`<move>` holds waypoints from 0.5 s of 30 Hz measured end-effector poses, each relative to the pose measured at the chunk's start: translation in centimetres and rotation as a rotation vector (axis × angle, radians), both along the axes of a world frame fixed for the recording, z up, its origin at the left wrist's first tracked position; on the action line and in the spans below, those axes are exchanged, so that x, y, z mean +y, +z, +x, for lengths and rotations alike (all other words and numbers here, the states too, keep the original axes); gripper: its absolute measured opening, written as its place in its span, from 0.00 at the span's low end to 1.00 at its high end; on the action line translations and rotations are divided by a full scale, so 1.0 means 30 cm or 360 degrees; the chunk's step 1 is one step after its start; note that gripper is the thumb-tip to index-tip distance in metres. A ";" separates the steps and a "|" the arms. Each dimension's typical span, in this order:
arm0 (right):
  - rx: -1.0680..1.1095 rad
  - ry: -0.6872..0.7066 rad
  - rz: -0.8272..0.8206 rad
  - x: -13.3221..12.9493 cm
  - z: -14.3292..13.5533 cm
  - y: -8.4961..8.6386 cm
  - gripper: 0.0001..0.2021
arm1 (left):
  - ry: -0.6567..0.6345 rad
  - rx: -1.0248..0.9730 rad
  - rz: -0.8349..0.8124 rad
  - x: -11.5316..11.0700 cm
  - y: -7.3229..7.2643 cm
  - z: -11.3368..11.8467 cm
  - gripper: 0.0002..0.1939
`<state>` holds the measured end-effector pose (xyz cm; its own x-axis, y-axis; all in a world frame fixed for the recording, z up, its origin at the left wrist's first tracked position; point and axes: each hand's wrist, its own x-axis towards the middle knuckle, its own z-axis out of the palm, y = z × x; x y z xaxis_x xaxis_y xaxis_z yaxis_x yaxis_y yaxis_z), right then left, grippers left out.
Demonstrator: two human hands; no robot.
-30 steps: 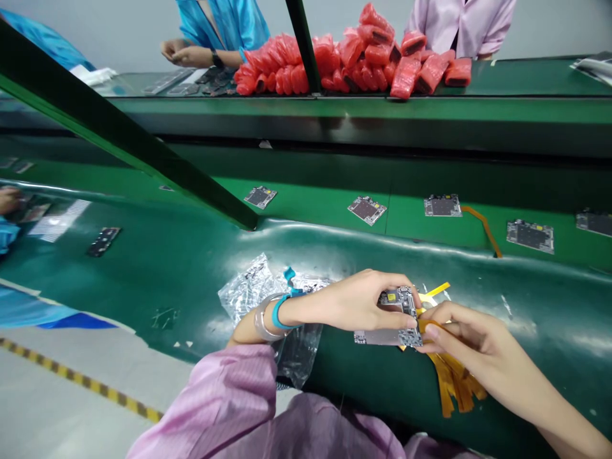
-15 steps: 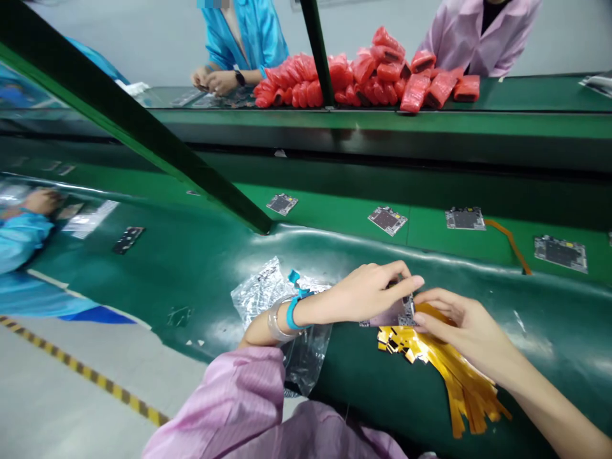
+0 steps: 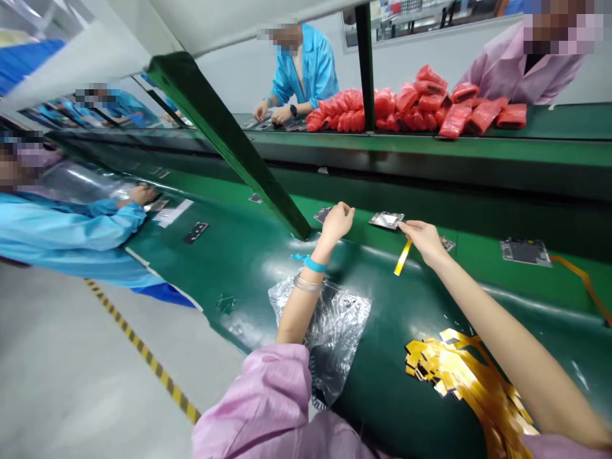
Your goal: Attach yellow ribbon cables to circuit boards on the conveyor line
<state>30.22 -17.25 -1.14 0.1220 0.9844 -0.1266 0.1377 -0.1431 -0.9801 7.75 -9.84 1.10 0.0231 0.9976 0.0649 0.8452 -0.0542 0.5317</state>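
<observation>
My right hand pinches a circuit board by its right-hand edge, over the green belt. The board carries a bright silvery patch, and a yellow-orange flex cable hangs down below my fingertips. My left hand is over the belt beside another circuit board, which it partly covers; its fingers are bent and slightly apart. Whether it touches that board is hidden. Below my right forearm lies a pile of yellow-orange flex cables on the green mat.
Further boards lie on the belt, one circuit board with an orange cable. A clear plastic bag lies under my left forearm. A slanted green post stands left of my hands. Red-wrapped packs and co-workers are across the line.
Both hands have moved forward from above the cable pile to the belt. The board is now in my right hand alone, with a cable hanging beside it. The view has shifted left and up.
</observation>
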 end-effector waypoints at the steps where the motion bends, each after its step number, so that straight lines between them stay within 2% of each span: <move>1: -0.0073 -0.0046 0.0028 0.005 0.010 -0.012 0.18 | 0.0008 0.0021 -0.0022 0.012 -0.016 -0.014 0.13; 3: -0.0218 -0.0098 0.0079 -0.030 0.048 -0.033 0.18 | -0.0001 0.0052 -0.0067 0.027 -0.042 -0.029 0.15; 5: -0.0353 -0.0053 0.0109 -0.121 0.106 -0.040 0.17 | -0.0027 0.0064 -0.0104 0.037 -0.060 -0.031 0.15; 8: -0.0539 0.0204 0.0081 -0.330 0.195 -0.012 0.11 | -0.0065 0.0057 -0.0138 0.047 -0.071 -0.019 0.12; 11: -0.0697 0.0510 0.0018 -0.541 0.236 0.026 0.05 | -0.0095 0.0042 -0.0152 0.045 -0.069 -0.003 0.11; 13: -0.0785 0.0642 0.0004 -0.641 0.228 0.030 0.04 | -0.0114 0.0041 -0.0147 0.040 -0.065 0.005 0.11; 15: -0.0848 0.0737 0.0014 -0.697 0.204 0.010 0.02 | -0.0138 0.0055 -0.0141 0.036 -0.063 0.008 0.11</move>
<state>36.33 -38.15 -0.85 -0.2667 0.9508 -0.1580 0.6439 0.0538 -0.7632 7.99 -8.77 -0.80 0.1103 0.9936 -0.0255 0.8571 -0.0822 0.5085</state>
